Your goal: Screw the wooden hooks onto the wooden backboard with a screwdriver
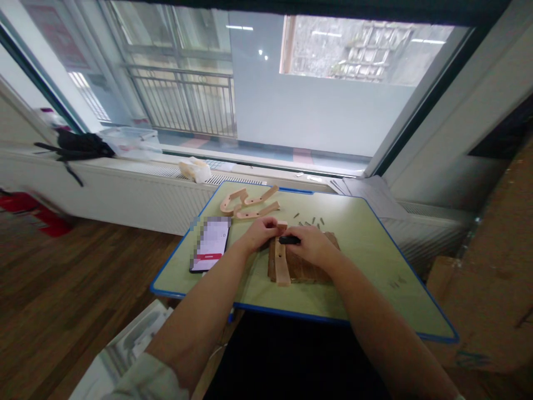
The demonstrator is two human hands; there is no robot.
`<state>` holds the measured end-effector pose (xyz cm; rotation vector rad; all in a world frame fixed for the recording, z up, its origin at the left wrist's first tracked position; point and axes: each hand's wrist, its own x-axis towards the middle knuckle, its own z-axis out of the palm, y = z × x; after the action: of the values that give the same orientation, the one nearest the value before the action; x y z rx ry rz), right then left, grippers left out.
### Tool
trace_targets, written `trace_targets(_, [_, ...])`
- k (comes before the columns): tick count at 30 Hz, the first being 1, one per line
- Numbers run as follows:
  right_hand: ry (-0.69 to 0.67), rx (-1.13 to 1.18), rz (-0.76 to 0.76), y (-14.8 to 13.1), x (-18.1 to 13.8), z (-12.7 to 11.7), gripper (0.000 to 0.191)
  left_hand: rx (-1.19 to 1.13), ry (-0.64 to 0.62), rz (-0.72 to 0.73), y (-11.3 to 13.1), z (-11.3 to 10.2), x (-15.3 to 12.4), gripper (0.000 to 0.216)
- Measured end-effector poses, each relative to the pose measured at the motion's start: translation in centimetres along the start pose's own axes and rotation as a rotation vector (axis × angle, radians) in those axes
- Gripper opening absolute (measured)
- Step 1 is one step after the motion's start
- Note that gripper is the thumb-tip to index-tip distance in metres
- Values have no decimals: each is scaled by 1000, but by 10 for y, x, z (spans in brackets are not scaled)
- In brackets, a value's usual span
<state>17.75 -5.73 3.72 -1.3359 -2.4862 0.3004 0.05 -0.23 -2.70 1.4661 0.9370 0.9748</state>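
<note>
My left hand [260,232] is closed around the top end of a light wooden slat [282,265] that lies upright across a darker wooden board [306,269] on the green table [366,261]. My right hand [313,245] rests on the board beside it, fingers curled on a small black tool [288,240] whose tip points at the slat. The two hands nearly touch.
Curved wooden pieces [249,203] lie at the table's far edge, several small screws [308,222] behind my hands, a phone [210,244] with a lit screen to the left. A radiator and window sill with a black bag [79,145] run behind. Cardboard boxes [495,278] stand on the right.
</note>
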Motion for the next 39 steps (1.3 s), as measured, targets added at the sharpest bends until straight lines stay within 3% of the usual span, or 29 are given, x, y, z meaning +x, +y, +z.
trace_targets(10, [109, 74, -62, 4, 2, 6, 20, -16, -10, 2, -4, -2, 1, 29])
trace_targets(39, [100, 46, -86, 6, 4, 17, 19, -5, -49, -10, -1, -5, 0, 29])
